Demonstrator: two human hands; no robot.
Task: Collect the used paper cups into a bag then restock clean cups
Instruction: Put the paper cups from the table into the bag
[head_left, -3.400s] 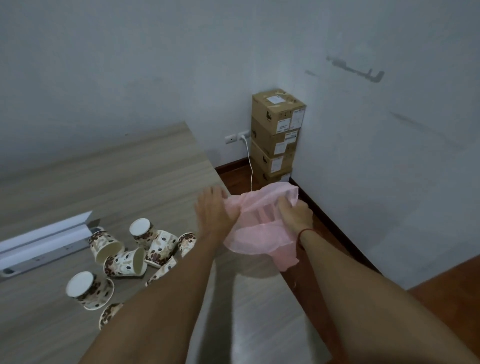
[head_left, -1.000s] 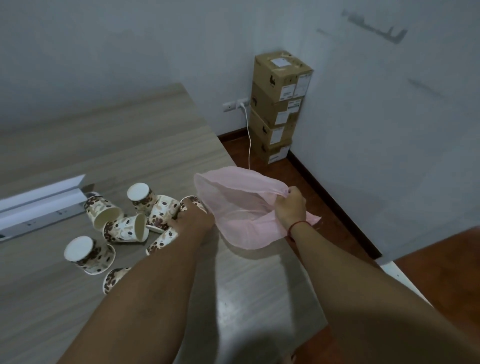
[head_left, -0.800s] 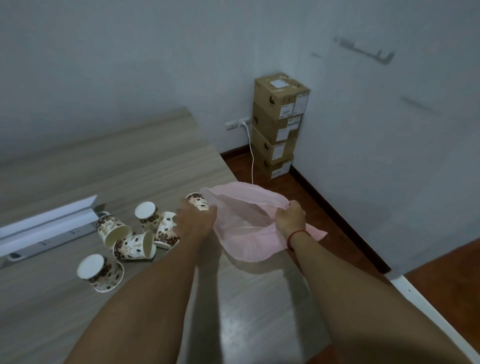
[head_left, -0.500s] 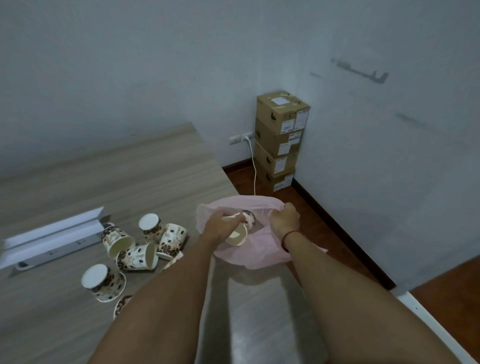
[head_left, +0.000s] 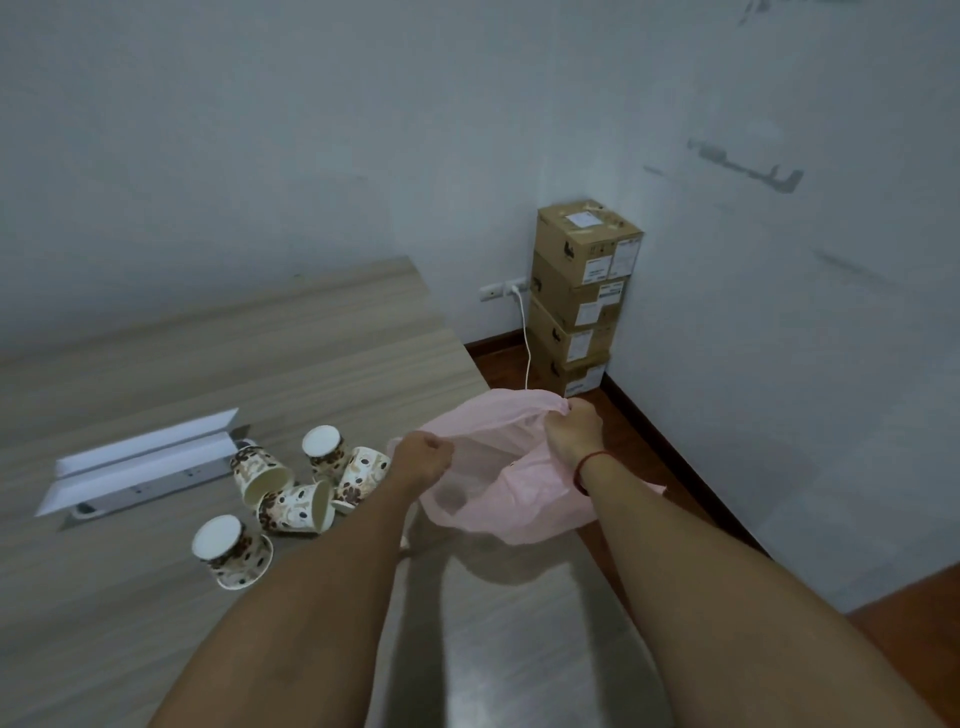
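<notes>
Holding the pink bag (head_left: 524, 499) at the right edge of the worktop (head_left: 291, 358), both hands are raised at its mouth. The right hand (head_left: 571, 431) has its fingers curled tightly round a bunched part of the far right rim and grips it. A red string (head_left: 592, 460) circles that wrist. The left hand (head_left: 423, 460) is closed into a fist at the near left rim. Whether it pinches the film or merely rests against it cannot be determined. The mouth of the bag stands open between the two hands, and the lower part sags onto the worktop edge, partly overhanging the reddish floor (head_left: 654, 436). What lies inside the translucent film cannot be made out.

Five patterned paper cups (head_left: 296, 506) lie in a loose cluster on the worktop, just left of the left forearm:
- One stands base up at the far side (head_left: 322, 449).
- One leans tilted beside it (head_left: 363, 473).
- One lies on its side with the mouth toward the camera (head_left: 260, 475).
- One lies on its side at the centre.
- One rests base up, slightly tilted, nearest the camera (head_left: 231, 551).

A white folded card (head_left: 140, 457) lies left of the cups. A stack of four cardboard boxes (head_left: 582, 296) stands in the room corner, with a white cable (head_left: 527, 353) running down from a wall socket (head_left: 501, 290) beside it.
</notes>
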